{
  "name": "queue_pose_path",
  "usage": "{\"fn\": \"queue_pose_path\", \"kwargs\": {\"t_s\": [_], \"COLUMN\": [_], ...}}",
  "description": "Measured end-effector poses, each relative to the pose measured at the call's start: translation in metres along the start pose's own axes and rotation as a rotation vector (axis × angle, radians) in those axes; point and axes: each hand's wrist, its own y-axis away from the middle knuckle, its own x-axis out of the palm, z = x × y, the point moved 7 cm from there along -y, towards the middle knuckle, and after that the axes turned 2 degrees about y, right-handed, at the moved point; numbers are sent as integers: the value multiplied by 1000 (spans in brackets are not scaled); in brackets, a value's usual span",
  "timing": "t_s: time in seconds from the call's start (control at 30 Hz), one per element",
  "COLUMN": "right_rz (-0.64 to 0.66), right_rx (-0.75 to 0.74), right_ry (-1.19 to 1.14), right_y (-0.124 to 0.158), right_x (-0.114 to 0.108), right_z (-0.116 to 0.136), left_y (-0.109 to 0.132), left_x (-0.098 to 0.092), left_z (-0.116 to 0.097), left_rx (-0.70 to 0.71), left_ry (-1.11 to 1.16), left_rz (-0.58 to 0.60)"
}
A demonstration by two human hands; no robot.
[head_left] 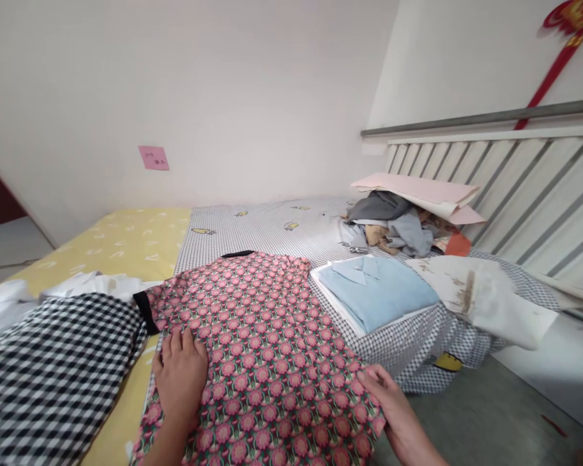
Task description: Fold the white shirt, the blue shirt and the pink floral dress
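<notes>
From where I stand, the person's bare L hand (182,366) is palm down, fingers slightly spread & pointing fwd, L forearm (166,443) reaching fwd. Bare R hand (387,396) sits well apart, fingers bent in a pinch, R forearm (415,440) angled in twd L.

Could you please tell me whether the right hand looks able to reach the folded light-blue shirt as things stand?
Probably yes: the folded light-blue shirt lies uncovered beyond the right hand, with only checked bedsheet showing between, though that hand is touching the floral top.
</notes>
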Motion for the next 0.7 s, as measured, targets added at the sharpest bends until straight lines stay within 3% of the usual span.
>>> {"fn": "queue_pose_path", "kwargs": {"t_s": [0.1,0.2,0.3,0.4,0.5,0.6,0.7], "right_rz": [47,239,450,631,820,963,794], "right_rx": [-176,-309,-375,-370,-283,-51,51], "right_ry": [211,489,832,1056,1026,811,465], "right_y": [9,22,32,36,41,41,7], "right_x": [23,62,91,99,99,102,114], "right_z": [33,52,41,15,4,12,42], "left_y": [1,2,2,1,1,2,2], "left_x": [1,3,3,3,3,5,6], "left_z": [1,3,3,2,2,2,2], "left_rx": [-8,-17,0,3,-3,-14,-25], "left_ry": [6,5,-3,2,-6,-17,-16], "left_rz": [-15,-31,-14,-1,5,4,3]}}
